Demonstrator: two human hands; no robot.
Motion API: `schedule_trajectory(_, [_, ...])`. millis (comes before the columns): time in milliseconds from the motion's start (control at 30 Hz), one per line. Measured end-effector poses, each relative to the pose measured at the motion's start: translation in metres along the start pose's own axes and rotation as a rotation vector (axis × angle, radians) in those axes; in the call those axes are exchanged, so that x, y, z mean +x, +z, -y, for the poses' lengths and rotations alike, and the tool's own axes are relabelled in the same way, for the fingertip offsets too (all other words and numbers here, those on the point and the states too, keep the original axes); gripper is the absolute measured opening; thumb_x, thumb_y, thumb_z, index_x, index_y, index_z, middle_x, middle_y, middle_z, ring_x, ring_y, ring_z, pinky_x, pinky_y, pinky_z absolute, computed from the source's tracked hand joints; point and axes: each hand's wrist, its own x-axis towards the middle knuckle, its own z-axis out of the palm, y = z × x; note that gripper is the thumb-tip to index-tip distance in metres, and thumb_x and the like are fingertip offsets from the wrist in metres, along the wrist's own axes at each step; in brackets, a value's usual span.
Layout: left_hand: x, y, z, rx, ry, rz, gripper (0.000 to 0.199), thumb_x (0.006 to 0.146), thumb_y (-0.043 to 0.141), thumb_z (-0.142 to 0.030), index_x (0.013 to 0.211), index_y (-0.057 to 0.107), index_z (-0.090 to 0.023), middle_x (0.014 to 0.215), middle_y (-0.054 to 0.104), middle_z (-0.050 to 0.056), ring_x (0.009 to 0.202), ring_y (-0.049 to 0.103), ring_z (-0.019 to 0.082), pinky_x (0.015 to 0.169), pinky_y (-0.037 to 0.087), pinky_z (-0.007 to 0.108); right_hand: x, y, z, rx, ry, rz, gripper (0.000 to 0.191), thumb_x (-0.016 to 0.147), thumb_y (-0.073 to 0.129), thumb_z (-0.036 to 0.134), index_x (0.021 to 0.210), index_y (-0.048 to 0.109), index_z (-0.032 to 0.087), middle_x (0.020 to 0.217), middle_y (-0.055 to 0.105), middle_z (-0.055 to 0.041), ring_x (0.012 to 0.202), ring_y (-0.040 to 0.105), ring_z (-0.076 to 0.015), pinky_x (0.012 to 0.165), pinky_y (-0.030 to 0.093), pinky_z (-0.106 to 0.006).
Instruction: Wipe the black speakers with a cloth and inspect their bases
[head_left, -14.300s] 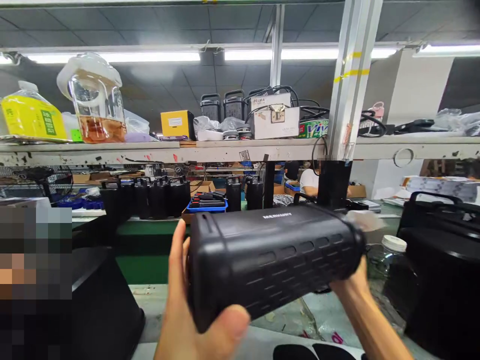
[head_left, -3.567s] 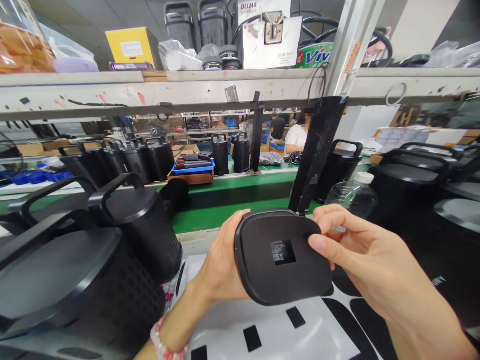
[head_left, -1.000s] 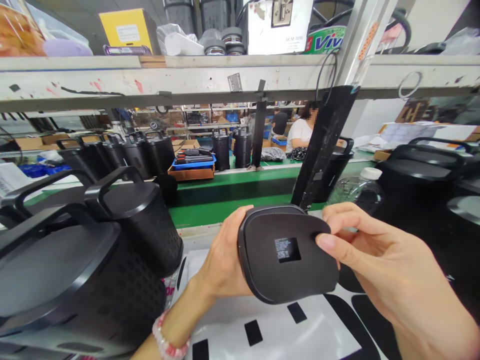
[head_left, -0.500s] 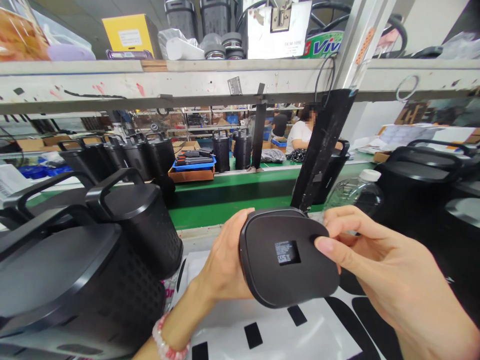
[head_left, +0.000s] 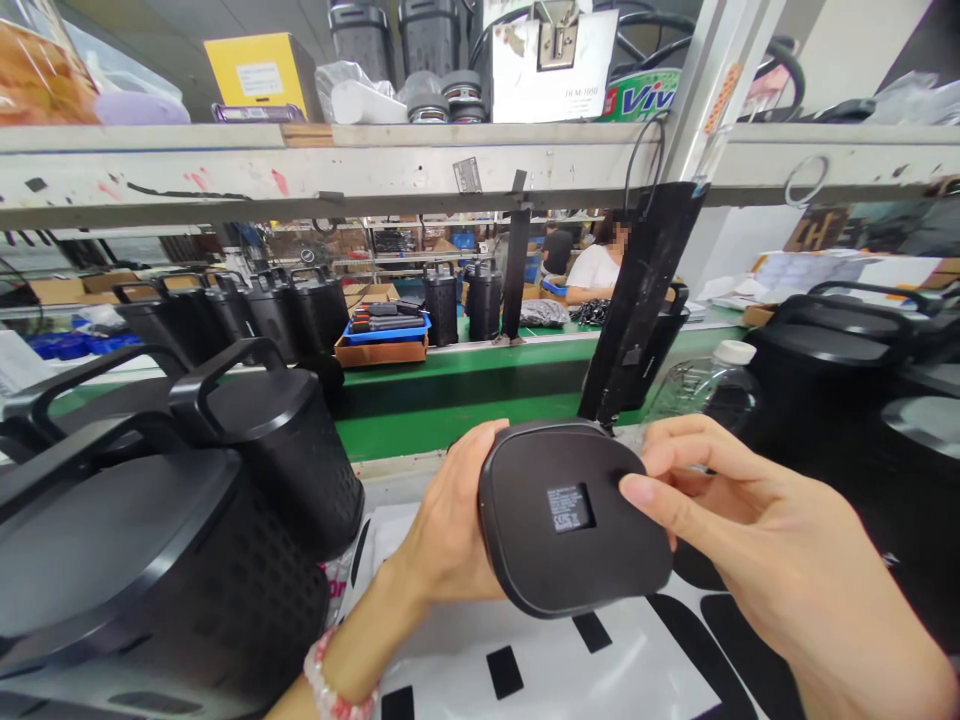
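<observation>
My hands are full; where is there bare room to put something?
The green surface beyond the held unit looks bare between the handled units at left and the dark post. Crowded: left foreground, and around the clear jar.

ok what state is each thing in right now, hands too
black unit, end turned toward the camera
black pad, over the unit's end; can't tell if stuck
left hand, gripping the unit
right hand, pinching the pad's edge
clear bottle, capped
white sheet, lying flat
blue tray, loaded
</observation>
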Motion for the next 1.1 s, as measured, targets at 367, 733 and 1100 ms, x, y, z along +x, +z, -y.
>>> schedule_trajectory(367, [0.002,0.0,-0.002,-0.024,-0.058,0.021,0.107,0.065,0.081,-0.054,0.15,0.022,-0.027,0.137,0.052,0.022,0.122,0.057,0.041,0.106,0.047,0.059,0.001,0.005,0.003,-0.25,-0.054,-0.076,0.032,0.077,0.073,0.053,0.073,0.065,0.023,0.081,0.059,-0.0006,0.057,0.054,-0.0113,0.047,0.046,-0.024])
schedule_trajectory(733, [-0.002,-0.001,0.0,-0.065,-0.106,-0.018,0.111,0.064,0.084,-0.042,0.151,0.018,-0.034,0.144,0.045,0.015,0.129,0.051,0.037,0.109,0.044,0.056,0.006,0.013,-0.002,-0.809,-0.703,0.176,0.062,0.1,0.042,0.046,0.155,0.018,0.027,0.156,0.035,-0.0083,0.144,0.029,-0.0287,0.112,0.03,-0.048])
schedule_trajectory(1100, [0.0,-0.009,0.006,0.105,0.098,-0.351,0.101,0.054,0.09,-0.033,0.139,0.036,-0.033,0.13,0.043,0.009,0.121,0.051,0.03,0.1,0.047,0.047,0.007,-0.021,-0.064,-0.511,0.086,0.159,0.061,0.092,0.045,0.063,0.14,0.048,0.026,0.147,0.048,-0.0099,0.129,0.051,-0.0304,0.102,0.048,-0.051])
